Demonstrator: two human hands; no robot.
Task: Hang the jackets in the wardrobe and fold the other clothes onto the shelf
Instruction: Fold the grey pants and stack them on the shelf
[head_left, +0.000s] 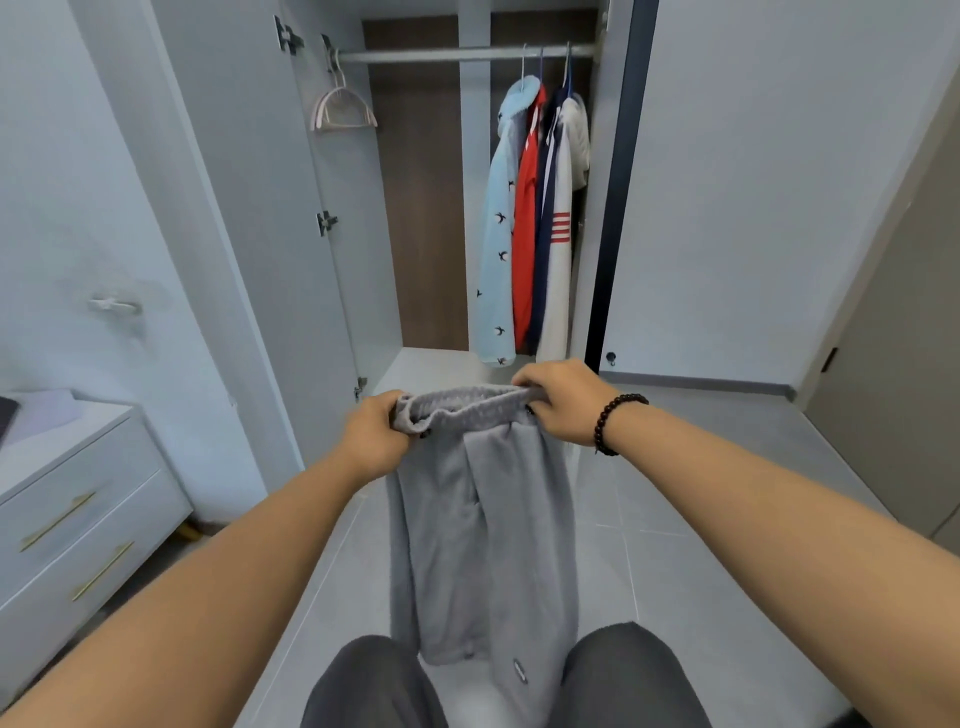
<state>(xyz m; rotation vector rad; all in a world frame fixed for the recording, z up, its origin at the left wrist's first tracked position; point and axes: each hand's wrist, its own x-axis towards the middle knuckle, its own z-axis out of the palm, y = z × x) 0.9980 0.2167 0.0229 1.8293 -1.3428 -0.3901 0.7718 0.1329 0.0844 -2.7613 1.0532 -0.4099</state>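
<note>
Trousers held up, ready for folding

Knees in dark grey trousers (623, 670) sit lowest in view. Above them hang soft grey fleece jogging trousers (483, 540), stretched by the elastic waistband between both hands. The left hand (371, 434) pinches one end, the right hand (558, 402), with a dark beaded bracelet (613, 423), grips the other. Fabric looks light, limp and floppy, so it should drape rather than hold shape; the waistband seems the firmest place to hold. Further off, the open pale wardrobe (332, 234) holds four hung jackets (530, 218) on a metal rail (467, 53), spare pink hangers (343, 111) at left, and a bare white shelf (431, 366) below
</note>
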